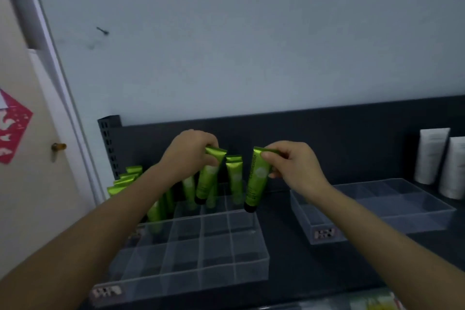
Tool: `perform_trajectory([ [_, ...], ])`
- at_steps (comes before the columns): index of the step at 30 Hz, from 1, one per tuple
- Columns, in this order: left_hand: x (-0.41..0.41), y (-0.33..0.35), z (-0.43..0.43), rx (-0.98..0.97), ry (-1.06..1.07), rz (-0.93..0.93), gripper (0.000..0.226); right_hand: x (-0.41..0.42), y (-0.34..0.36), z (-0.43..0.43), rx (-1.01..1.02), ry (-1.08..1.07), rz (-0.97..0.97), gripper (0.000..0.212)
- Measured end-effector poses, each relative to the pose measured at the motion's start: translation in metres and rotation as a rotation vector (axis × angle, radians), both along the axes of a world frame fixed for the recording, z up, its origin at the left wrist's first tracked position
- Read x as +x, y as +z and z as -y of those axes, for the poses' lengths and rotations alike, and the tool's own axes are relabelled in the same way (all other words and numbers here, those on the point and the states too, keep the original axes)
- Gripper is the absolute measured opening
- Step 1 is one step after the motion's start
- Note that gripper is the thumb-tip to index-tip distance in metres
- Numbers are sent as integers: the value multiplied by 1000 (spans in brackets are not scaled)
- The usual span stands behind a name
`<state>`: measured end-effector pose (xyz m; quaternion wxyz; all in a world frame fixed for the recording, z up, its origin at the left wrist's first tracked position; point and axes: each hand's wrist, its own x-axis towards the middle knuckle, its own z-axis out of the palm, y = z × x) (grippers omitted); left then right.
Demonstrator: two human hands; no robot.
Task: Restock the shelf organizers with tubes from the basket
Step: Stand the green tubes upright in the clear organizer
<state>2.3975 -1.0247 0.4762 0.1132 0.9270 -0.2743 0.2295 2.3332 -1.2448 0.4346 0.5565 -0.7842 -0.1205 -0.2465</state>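
Observation:
My left hand [191, 153] grips a green tube [208, 178] by its crimped top, cap down, over the back cells of a clear divided organizer [196, 246]. My right hand [294, 163] pinches a second green tube [256, 181] by its top; it hangs cap down at the organizer's back right corner. Several green tubes [235, 173] stand upright in the back cells, and more lean at the far left [125, 181]. The front cells hold nothing. The basket is out of view.
A second clear organizer [377, 209] sits to the right on the dark shelf [302, 259]. Two white tubes [431, 156] stand at the far right against the dark back panel. A door with a red decoration [12, 128] is on the left.

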Motion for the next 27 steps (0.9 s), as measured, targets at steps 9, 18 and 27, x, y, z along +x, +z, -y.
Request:
perform_trajectory([
  [9,35,-39,-51,110,158,32,39,57,-23,-69,-74,31,-60,11],
  [18,53,-60,-66,257,239,93,27,104,-55,-100,-300,-4,-116,19],
  [27,54,-60,-66,300,287,54,38,116,-54,-105,-455,-78,-89,20],
])
